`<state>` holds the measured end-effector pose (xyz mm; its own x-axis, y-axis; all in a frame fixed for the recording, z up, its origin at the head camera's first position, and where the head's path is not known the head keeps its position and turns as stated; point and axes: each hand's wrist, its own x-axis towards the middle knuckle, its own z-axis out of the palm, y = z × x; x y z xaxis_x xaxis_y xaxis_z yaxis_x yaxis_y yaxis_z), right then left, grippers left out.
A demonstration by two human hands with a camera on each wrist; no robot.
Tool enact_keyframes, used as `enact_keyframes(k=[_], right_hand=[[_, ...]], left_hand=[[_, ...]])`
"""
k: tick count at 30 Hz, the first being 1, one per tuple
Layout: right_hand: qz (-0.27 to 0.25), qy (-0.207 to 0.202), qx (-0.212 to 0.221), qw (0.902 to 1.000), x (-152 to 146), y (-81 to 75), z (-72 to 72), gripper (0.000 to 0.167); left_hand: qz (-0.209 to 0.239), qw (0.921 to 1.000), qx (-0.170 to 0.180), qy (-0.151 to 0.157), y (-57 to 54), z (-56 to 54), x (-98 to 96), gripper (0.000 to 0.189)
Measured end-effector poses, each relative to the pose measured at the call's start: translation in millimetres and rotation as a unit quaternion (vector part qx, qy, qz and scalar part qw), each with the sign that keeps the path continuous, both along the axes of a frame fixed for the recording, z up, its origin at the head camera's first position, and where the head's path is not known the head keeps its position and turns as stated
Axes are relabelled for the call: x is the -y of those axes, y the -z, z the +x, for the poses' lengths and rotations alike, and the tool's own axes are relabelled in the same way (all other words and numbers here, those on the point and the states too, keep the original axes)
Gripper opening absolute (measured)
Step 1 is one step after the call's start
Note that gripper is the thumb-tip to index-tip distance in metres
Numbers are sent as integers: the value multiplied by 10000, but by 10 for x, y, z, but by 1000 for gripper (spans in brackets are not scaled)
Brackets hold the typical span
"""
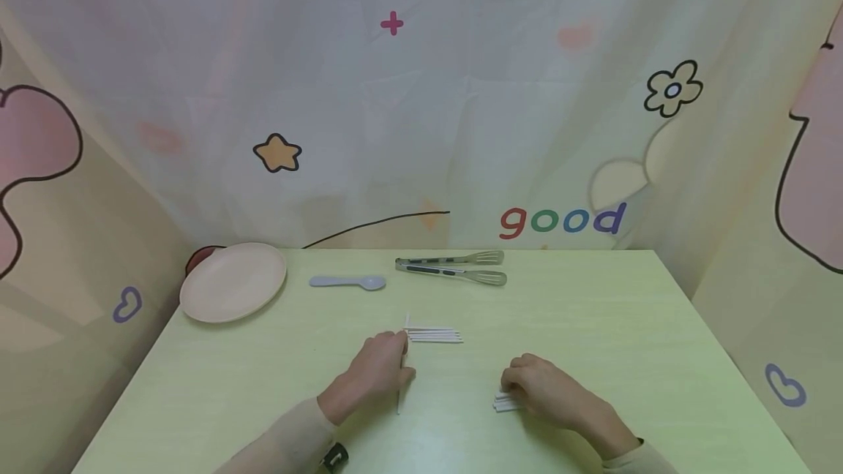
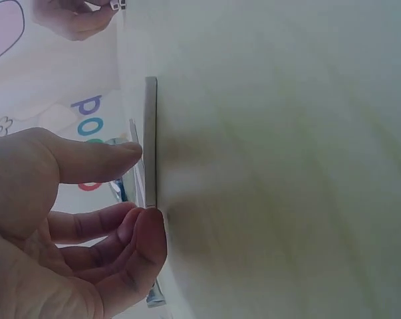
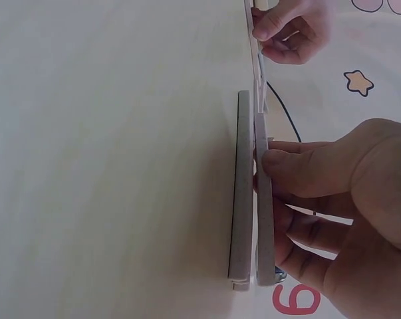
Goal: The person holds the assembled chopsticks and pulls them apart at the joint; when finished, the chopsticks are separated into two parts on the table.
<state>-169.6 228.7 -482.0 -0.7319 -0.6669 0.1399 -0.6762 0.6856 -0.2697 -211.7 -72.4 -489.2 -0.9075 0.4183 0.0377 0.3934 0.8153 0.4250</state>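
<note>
In the head view my left hand [image 1: 378,364] bends over a thin pale stick [image 1: 398,402] that runs front to back. The left wrist view has the thumb against this stick [image 2: 150,136] and curled fingertips [image 2: 151,229] farther along it, covering one end. To the right, my right hand [image 1: 543,386] is over a small group of pale sticks [image 1: 503,402], partly hidden under it. In the right wrist view thumb and fingers pinch one flat-sided stick [image 3: 265,206], tilted just above others [image 3: 241,199] on the table. Several parallel sticks [image 1: 435,335] lie beyond my left hand.
Toward the back of the pale table [image 1: 593,313] lie a light spoon [image 1: 349,281] and metal tongs [image 1: 454,268] with slotted ends. A round cream plate [image 1: 233,284] sits at the back left corner. Printed curtains [image 1: 421,130] rise behind and along the sides.
</note>
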Motion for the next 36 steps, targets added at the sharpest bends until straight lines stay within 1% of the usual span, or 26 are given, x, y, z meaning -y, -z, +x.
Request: enact_keyframes(k=[3,8,13,16,22,29,36], right_hand=[[8,7,41,10000,1,-5,-4,15],[11,-7,111,9999,1,-10,-8,15],[40,4,105,9999,2,2,-23,14],[40,1,140,9999,0,7,-35,15],[43,41,277,9996,5,-10,-42,16],[72,106,383,9992,22,-37,-45,14],[20,-18,315,9995,32,-50,-69,14]], left_hand=[[39,10000,-12,-21,1,9,3,23],[23,9999,78,-95,15,16,0,22],[33,9994,272,-214,23,23,-11,17],[61,9988,380,-288,15,33,-18,20],[22,9989,372,-275,35,30,-5,11],[-71,9986,405,-337,22,63,14,18],[-120,9976,528,-424,3,91,35,18]])
